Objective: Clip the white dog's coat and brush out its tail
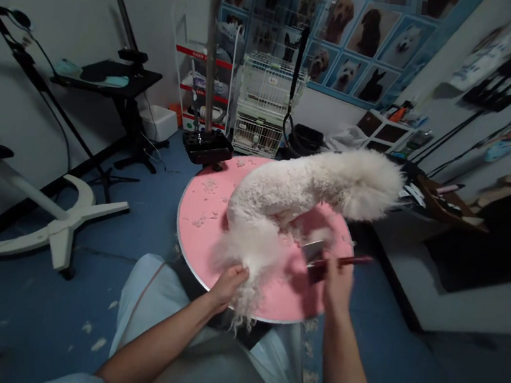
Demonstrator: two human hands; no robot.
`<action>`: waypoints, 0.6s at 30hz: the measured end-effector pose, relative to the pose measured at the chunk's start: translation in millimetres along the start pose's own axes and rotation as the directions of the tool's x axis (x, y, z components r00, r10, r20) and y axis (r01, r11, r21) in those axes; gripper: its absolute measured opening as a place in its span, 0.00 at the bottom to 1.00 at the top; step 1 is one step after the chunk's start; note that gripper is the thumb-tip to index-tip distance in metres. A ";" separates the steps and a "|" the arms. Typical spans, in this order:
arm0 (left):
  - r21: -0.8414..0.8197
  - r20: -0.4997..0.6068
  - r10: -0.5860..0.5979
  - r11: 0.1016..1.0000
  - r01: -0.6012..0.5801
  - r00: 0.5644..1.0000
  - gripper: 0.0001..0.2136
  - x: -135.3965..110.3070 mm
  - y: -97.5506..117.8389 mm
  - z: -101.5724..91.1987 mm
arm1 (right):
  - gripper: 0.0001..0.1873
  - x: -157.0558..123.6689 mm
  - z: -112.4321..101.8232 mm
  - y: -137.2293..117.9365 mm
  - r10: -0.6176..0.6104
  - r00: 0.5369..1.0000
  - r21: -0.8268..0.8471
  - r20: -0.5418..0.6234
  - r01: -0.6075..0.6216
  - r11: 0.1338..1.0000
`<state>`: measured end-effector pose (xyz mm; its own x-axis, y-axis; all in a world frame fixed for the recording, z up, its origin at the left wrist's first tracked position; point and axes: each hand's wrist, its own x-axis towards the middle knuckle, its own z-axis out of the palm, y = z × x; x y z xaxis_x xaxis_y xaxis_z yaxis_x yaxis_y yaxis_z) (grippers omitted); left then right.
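A white, curly-coated dog point(279, 188) stands on a round pink grooming table point(198, 234), its fluffy head end toward the right. My left hand point(230, 285) is closed on long fluffy fur point(253, 260) at the dog's near end; whether this is tail or leg I cannot tell. Wavy strands hang below that hand over the table's rim. In my right hand point(337, 284) is a slicker brush point(316, 265) with a dark red handle. Its head is blurred and sits to the right of the held fur, apart from it.
Behind the table rises a metal grooming arm point(211, 54) with a hanging black loop point(293, 96). Wire cages point(269, 86) and a shelf rack point(203, 87) stand at the back. A tool holder point(451, 205) is on the right. Cut fur lies on the table and blue floor.
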<state>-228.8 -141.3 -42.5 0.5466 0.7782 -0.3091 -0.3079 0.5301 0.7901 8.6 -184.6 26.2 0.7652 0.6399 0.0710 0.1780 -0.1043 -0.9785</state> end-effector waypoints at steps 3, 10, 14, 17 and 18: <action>-0.043 0.018 -0.026 0.999 0.027 1.000 0.20 1.4 0.7 7.2 | 0.17 -25.1 25.5 3.8 0.081 0.939 -0.009 0.334 -0.082 0.997; -0.088 0.012 0.013 0.996 -0.012 1.000 0.18 2.6 -1.6 9.6 | 0.19 -16.0 19.1 7.4 0.004 1.000 0.046 0.016 -0.005 0.999; -0.125 0.056 0.033 0.992 -0.026 0.998 0.14 1.7 -1.1 11.1 | 0.19 -17.3 15.8 7.4 0.102 0.963 -0.037 0.251 -0.095 0.995; -0.095 0.013 0.037 0.995 -0.036 0.999 0.12 1.4 -1.4 10.3 | 0.21 -9.9 5.8 4.1 0.013 0.982 -0.008 -0.191 -0.015 1.000; -0.091 0.003 0.046 0.995 -0.045 0.999 0.12 2.4 -1.8 10.2 | 0.21 -12.0 5.2 3.3 -0.022 0.971 0.020 -0.239 0.027 0.999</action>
<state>-218.9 -143.8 -39.2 0.5347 0.8005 -0.2709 -0.4021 0.5229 0.7516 -3.2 -188.6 21.1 0.8868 0.4415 0.1366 0.1866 -0.0716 -0.9798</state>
